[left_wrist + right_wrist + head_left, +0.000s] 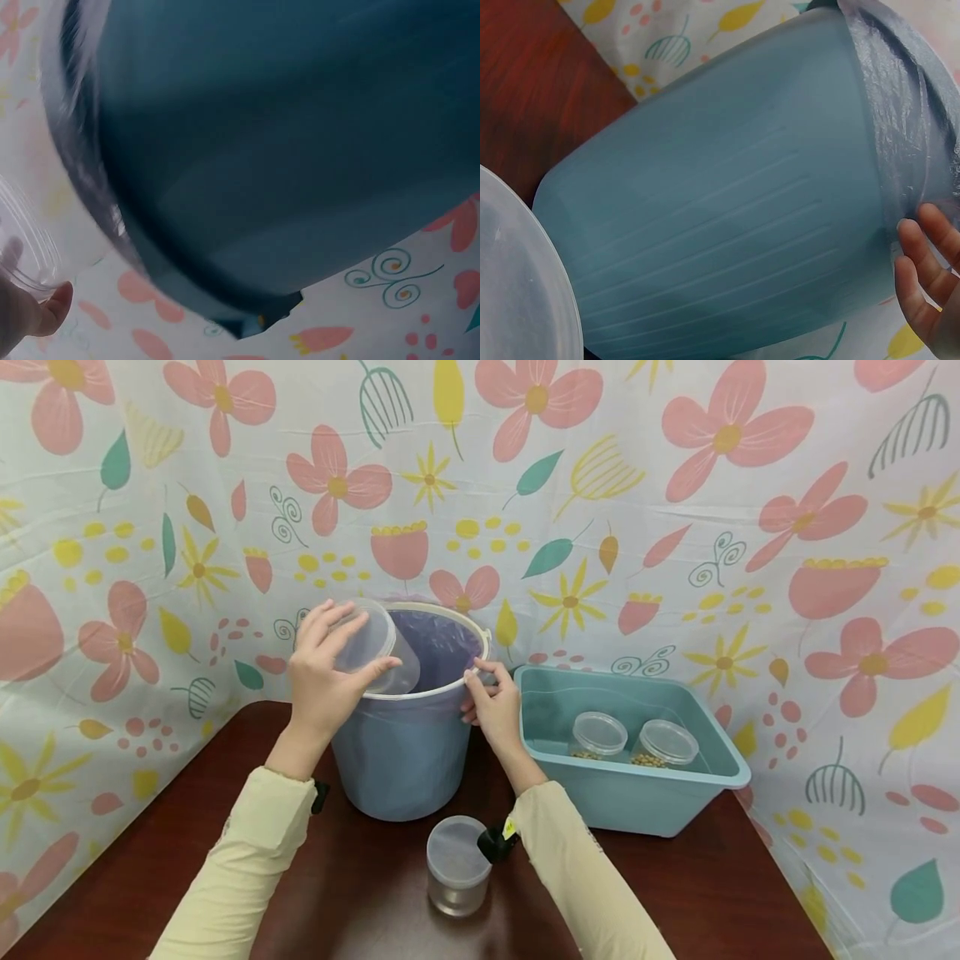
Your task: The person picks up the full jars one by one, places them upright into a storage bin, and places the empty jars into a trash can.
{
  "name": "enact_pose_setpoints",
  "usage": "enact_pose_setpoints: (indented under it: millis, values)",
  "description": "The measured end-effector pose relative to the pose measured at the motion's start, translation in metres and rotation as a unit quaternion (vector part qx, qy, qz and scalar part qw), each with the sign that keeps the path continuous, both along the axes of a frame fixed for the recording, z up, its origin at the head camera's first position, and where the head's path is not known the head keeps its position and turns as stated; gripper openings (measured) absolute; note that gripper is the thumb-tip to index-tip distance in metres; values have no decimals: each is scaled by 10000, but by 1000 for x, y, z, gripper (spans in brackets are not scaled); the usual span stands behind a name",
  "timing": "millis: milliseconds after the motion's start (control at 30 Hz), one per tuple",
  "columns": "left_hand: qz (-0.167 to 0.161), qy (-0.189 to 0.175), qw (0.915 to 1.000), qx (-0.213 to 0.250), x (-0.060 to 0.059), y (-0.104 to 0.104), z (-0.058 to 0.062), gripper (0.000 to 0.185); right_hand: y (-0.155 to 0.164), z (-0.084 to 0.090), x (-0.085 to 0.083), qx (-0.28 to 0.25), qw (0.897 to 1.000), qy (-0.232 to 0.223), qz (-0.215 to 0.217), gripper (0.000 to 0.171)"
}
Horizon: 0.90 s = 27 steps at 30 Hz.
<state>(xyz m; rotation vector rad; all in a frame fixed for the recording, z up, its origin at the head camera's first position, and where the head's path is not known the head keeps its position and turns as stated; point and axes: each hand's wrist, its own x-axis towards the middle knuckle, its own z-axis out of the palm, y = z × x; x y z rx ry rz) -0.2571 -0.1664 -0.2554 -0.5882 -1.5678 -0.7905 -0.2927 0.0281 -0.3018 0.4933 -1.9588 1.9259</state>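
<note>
My left hand (318,672) grips a clear plastic jar (403,662) by its lid end, fingers and thumb spread round it. The jar is tilted, its far end reaching into the mouth of a blue trash bin (401,768). A thin purple trash bag (442,643) lines the bin and folds over its pale rim (922,67). At the bin's right side my right hand (495,706) pinches the rim and bag edge between thumb and fingers. No contents can be made out in the tilted jar. The left wrist view shows only part of the left hand (34,311).
Another lidded clear jar (457,868) stands on the dark wooden table (360,893) in front of the bin, near my right wrist. To the right, a teal tub (630,797) holds two lidded jars (663,743) with small tan pieces inside. A flowered cloth (525,510) hangs behind.
</note>
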Motion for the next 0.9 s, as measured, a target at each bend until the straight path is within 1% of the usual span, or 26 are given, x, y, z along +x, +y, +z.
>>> enact_pose_setpoints:
  millis: [67, 167, 300, 467, 633, 767, 900]
  values:
    - [-2, -45, 10000, -56, -1, 1, -4, 66, 0, 0, 0, -8, 10000, 12, 7, 27]
    - [-4, -174, 9997, -183, -3, 2, -8, 60, 0, 1, 0, -32, 10000, 18, 24, 27]
    - [120, -443, 9981, -409, -6, 3, -14, 54, 0, 0, 0, -33, 10000, -1, 11, 27]
    - [178, -821, 9953, -478, -10, 5, -22, 57, 0, 0, 0, -12, 10000, -12, 17, 28]
    - [256, -1234, 9904, -571, -12, 6, -30, 55, 0, -1, 1, 36, 10000, -9, 25, 27]
    - [292, -1494, 9863, -631, -12, 6, -33, 48, 0, -1, 1, 34, 10000, 0, 38, 27]
    - [270, -1672, 9830, -706, -11, 6, -33, 39, 0, -1, 1, -6, 10000, 18, 9, 26]
